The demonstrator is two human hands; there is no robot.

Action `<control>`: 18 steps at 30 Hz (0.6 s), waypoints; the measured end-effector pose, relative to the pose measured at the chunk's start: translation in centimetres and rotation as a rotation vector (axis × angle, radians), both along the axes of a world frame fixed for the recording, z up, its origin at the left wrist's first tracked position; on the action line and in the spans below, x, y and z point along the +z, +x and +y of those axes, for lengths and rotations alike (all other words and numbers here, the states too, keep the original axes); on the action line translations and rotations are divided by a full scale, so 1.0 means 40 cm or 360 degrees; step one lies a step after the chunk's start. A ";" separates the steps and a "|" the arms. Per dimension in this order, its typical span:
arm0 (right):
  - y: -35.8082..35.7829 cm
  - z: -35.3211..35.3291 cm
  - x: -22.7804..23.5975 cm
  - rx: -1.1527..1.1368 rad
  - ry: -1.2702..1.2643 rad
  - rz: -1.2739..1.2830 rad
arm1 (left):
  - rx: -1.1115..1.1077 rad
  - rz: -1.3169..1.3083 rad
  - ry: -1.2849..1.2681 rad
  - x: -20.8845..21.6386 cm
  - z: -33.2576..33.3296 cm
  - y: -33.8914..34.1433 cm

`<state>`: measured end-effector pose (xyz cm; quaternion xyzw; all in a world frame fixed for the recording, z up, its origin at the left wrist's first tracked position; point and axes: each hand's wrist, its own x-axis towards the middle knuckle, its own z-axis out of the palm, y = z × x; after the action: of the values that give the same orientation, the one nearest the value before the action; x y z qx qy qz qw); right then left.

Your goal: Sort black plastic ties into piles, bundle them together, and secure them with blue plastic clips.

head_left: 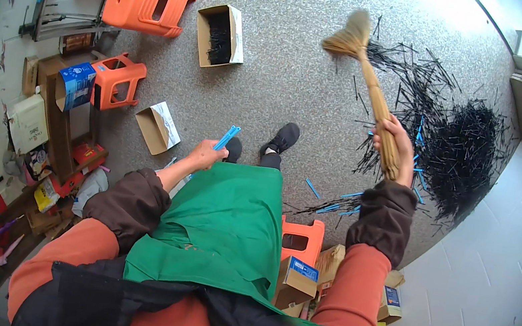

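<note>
My right hand (pixel 396 143) is closed round the handle of a straw hand broom (pixel 371 78). The broom's fanned head reaches away from me, over the speckled floor beside scattered thin black sticks (pixel 415 81). A dense heap of the same black sticks (pixel 465 153) lies to the right, with a few blue ones among them. In my left hand (pixel 205 154), held in front of the green apron (pixel 225 218), is a small bunch of blue sticks (pixel 229 138). Several more blue sticks (pixel 328 208) lie on the floor below the broom.
An open carton of black sticks (pixel 231 37) stands ahead, and another open carton (pixel 159 127) is nearer on the left. Orange stools (pixel 149 5) line the left side; one more orange stool (pixel 313 228) stands near my right leg, with cardboard boxes (pixel 297 280). A white wall (pixel 460 274) bounds the right.
</note>
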<state>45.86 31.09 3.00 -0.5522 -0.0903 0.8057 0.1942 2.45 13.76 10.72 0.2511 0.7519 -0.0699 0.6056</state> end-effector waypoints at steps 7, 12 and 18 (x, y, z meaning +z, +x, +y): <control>0.370 -0.133 0.094 -0.0400 0.0088 -0.0586 | -0.0266 -0.0117 -0.0026 -0.015 0.064 0.070; 0.262 -0.315 0.252 -0.0676 0.0152 -0.0827 | -0.0519 -0.0130 -0.0025 -0.033 0.113 0.084; -0.026 -0.523 0.318 -0.0524 0.0037 -0.0508 | -0.0911 -0.0302 -0.0090 -0.069 0.194 0.126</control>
<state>44.81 10.18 15.73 -0.6778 -0.0377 0.6644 0.3127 7.47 21.51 7.96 0.4412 0.5884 -0.2348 0.6356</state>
